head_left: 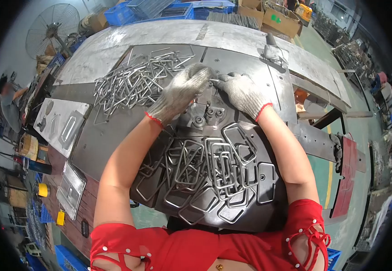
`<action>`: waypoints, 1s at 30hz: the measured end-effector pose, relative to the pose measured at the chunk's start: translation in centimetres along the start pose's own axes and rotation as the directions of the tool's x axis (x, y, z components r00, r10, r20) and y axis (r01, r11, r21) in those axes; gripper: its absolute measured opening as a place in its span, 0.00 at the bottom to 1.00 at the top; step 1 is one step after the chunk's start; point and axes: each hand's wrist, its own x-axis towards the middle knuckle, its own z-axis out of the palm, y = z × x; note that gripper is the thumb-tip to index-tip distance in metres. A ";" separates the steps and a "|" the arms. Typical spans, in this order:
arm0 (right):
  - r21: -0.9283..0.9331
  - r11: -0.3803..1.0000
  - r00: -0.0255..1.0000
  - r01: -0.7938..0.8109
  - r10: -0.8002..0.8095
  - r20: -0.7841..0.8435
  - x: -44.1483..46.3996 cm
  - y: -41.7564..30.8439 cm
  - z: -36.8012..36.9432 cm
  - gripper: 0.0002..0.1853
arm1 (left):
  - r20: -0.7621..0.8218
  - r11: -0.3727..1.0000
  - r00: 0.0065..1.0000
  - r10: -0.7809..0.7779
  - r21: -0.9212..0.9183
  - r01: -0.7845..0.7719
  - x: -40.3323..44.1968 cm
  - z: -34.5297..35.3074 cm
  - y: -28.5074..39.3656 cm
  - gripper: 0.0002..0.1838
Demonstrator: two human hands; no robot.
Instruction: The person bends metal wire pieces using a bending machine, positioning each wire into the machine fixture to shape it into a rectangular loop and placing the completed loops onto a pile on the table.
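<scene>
Both hands wear whitish knit gloves with red cuffs. My left hand [187, 88] is closed above the metal fixture, its fingers on something I cannot make out. Close by on the right, my right hand [242, 90] has its fingers pressed together around a small piece of metal that is mostly hidden. Just below the hands is the fixture with round posts [209, 114]. Bent metal rods [135, 81] lie in a heap to the left of my left hand. Nearer my body, rectangular bent wire frames [225, 167] are piled on the dark metal plate.
Beyond the worktable [101, 54] stand blue crates [160, 10] and cardboard boxes [277, 20]. A wrapped tool [275, 52] lies at the back right. Flat metal plates [65, 124] are at the left. A person [11, 101] is at the far left.
</scene>
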 end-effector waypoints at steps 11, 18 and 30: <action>-0.042 0.999 1.000 0.007 -0.007 0.005 0.0 0.0 0.2 0.21 | 0.167 0.768 0.927 -0.337 -0.520 0.373 0.0 0.6 0.0 0.17; -0.042 0.998 0.989 -0.041 0.047 0.141 0.2 -0.6 -1.1 0.22 | 0.259 0.617 0.894 -0.365 -0.652 0.441 0.1 -0.6 1.0 0.18; 0.005 0.997 0.990 -0.074 0.073 0.118 -0.1 -1.0 -1.1 0.26 | 0.318 0.398 0.829 -0.460 -0.761 0.513 0.1 -0.4 0.9 0.20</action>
